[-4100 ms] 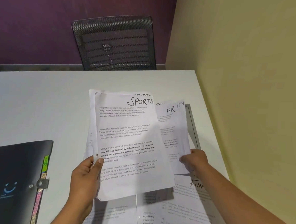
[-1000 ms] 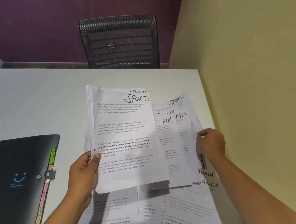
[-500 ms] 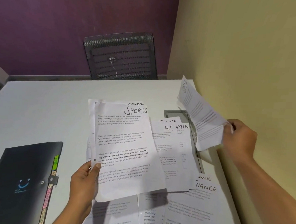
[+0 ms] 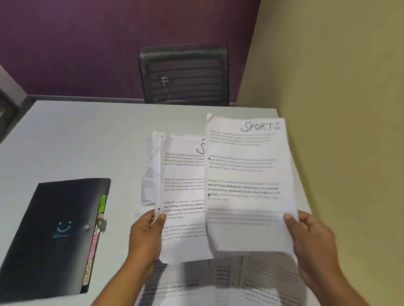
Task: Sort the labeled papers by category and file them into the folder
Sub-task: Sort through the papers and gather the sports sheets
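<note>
SPORTS sheet: 1 sheet headed "SPORTS" [image 4: 248, 178] is held up above the desk at the right of the view, its printed face turned to the camera; the print is blurred.
Right grip: The right grip [image 4: 309, 238] is closed on the sheet's lower right edge, with the thumb pressed on the front face and the fingers curled behind. The sheet rises up and to the left from this grip.
Stack of sheets: A stack of sheets [image 4: 182, 198] is held just left of the SPORTS sheet and is partly covered by that sheet's left edge. Only the 1st stroke of its handwritten heading is seen.
Left grip: The stack is pinched at its lower left edge by the left grip [image 4: 146, 231], thumb on the front. The stack extends up and to the right from it.
Loose papers: Loose papers [image 4: 247, 291] lie flat on the desk beneath both held items; their headings cannot be read.
Folder: A black folder [image 4: 56, 234] with a blue smiley mark lies flat and closed, well apart to the left of the left grip. Coloured tabs, a green one [image 4: 102, 203] uppermost, are lined along its right edge.
Desk: The folder and papers are carried by a white desk [image 4: 80, 134].
Surroundings: A mesh-backed chair [image 4: 184, 74] stands behind the desk's far edge.
</note>
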`<state>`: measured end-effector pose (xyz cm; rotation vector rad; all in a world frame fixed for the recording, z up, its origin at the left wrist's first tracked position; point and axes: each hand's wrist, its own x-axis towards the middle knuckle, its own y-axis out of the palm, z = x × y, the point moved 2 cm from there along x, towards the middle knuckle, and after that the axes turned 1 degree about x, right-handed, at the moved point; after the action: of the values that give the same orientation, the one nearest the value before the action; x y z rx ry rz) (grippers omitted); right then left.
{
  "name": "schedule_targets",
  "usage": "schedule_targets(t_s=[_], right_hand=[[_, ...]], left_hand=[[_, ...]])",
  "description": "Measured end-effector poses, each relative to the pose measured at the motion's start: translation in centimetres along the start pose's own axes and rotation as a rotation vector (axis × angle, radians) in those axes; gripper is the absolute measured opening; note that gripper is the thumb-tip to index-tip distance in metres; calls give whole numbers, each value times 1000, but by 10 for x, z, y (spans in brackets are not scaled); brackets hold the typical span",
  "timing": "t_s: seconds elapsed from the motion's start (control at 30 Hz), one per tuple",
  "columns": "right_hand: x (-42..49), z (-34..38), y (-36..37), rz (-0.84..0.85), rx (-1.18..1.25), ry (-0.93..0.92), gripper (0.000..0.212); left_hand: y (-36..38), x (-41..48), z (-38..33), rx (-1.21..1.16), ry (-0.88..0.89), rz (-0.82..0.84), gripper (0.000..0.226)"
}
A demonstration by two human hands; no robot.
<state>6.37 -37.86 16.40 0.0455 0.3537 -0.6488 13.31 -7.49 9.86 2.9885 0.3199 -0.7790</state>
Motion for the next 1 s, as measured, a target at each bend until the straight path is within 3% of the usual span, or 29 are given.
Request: schedule_targets(t_s=[0.1,0.23,0.37,0.67,0.87,1.0], right_hand=[[-21,-21,20,111,-124,86,8],[-28,-38,45,347,-239,279,31],[-40,-42,67,430,-270,251,26],[-75,-46,85,476,-300,191,46],[-80,-39,90,465,-172,85,31],[-74,-29,93,365,-215,-55,21]], left_hand=[[-8,-6,-5,-1,4,68,18],[-21,-15,-12,-3,7,223,22],[-42,-17,-14,48,-17,284,25],[-72,-15,-22,26,-11,397,23],[-65,-18,-20,34,49,453,27],[-56,-23,-26,11,149,382,27]])
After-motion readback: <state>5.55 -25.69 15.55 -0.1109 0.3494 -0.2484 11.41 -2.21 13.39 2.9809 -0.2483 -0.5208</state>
